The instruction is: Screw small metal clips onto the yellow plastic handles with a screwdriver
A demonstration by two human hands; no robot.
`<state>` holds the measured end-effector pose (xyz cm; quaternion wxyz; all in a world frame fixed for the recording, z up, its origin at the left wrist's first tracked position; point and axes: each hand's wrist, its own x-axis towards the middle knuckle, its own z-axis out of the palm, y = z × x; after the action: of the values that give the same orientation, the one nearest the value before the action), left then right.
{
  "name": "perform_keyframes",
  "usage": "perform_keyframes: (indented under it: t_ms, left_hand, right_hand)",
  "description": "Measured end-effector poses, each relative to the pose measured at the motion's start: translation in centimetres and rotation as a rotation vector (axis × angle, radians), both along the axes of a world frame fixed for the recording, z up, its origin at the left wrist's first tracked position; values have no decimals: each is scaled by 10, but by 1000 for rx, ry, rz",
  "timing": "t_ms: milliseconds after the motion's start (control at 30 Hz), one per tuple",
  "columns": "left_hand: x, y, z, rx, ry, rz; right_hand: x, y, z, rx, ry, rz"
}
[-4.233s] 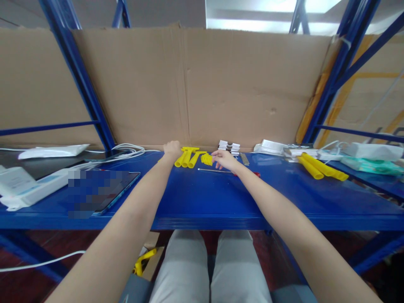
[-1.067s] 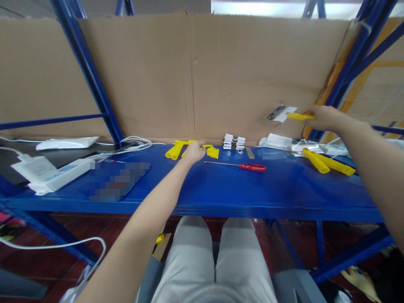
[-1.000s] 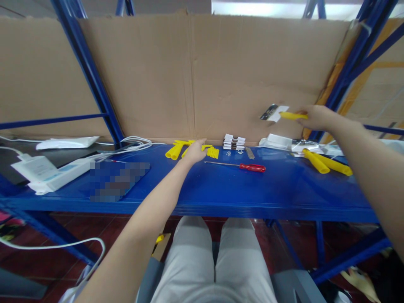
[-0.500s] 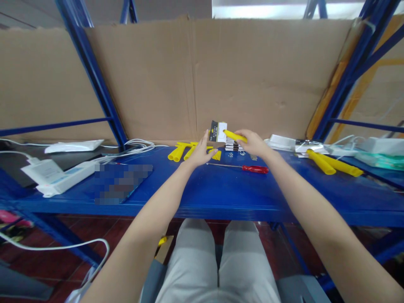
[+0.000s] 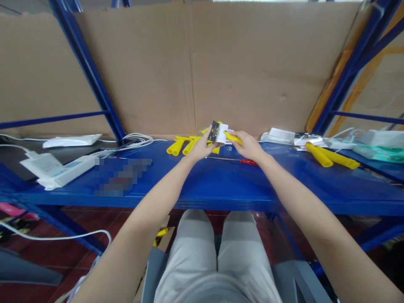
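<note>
My right hand point(image 5: 249, 145) holds a yellow-handled tool point(image 5: 232, 137) whose head carries a small black-and-white label card point(image 5: 218, 131). My left hand point(image 5: 201, 147) reaches up to that card, thumb touching its left edge, fingers partly curled. Both hands hover over the blue shelf point(image 5: 221, 185), near its back. Just behind and left of my left hand lie several yellow plastic handles point(image 5: 179, 146). A red-handled screwdriver point(image 5: 249, 161) lies on the shelf under my right wrist, partly hidden.
A cardboard sheet point(image 5: 195, 67) backs the shelf. Two long yellow tubes point(image 5: 331, 156) and white packets point(image 5: 277, 135) lie at the right. A white power strip point(image 5: 63, 174), cables point(image 5: 135, 141) and a blurred flat device point(image 5: 121, 176) lie at the left.
My right hand brought the yellow tool with its card from the far right to the middle. My left hand left the yellow handles and rose to meet the card.
</note>
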<state>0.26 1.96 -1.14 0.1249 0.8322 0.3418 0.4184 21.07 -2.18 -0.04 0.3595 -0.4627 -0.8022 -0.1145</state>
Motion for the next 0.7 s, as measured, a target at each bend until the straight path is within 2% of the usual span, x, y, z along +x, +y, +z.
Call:
perform_keyframes:
  t_ms: [233,467,567,700]
  left_hand:
    - [5,13,-14,-75,-191,-196]
    - [8,-5,-5,-43,-185,-197]
    - [11,-7,-3,-102,-240,-215]
    - [14,-3,-2,-200,-379,-327]
  right_hand:
    - [0,10,-12,43,-25,9]
    - [-2,12,-16,70,-23,28]
    - [-4,12,-16,77,28,40]
    - [-6,12,-16,62,137,68]
